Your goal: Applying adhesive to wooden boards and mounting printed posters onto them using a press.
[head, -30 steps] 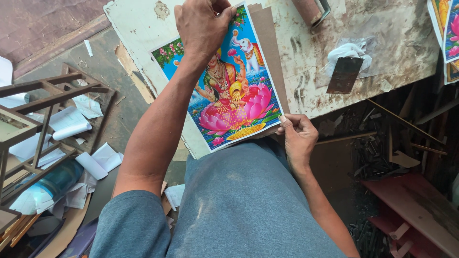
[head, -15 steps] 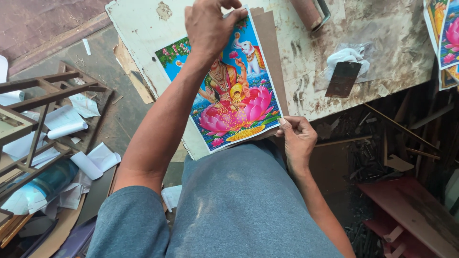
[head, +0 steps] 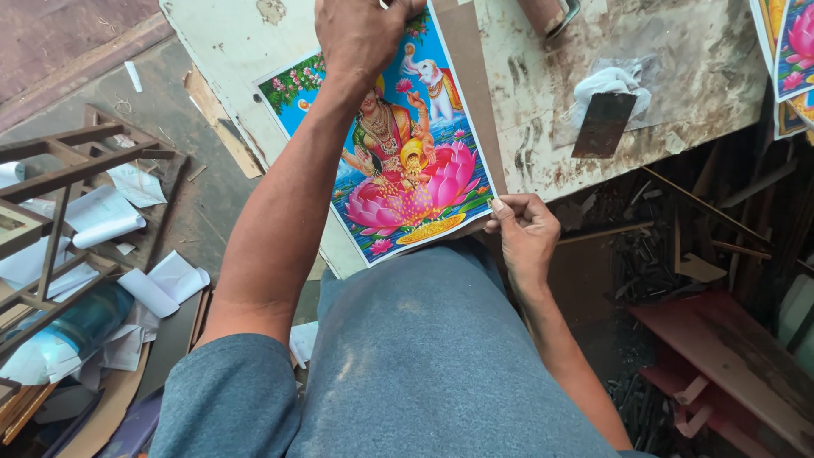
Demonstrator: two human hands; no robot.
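Head view: left hand (head: pixel 360 34) presses top of colourful glossy paper print (head: pixel 398 161) flat on stained white surface (head: pixel 543 110); right hand (head: pixel 521 233) pinches bottom corner. Best keep print taut, edges square to brown backing board (head: pixel 471 76).

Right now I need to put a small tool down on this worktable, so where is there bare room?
The worktable is bare left of the colourful print, and between the brown strip and the dark scraper. The right edge is crowded with more prints; the left hand and right hand hold the print.
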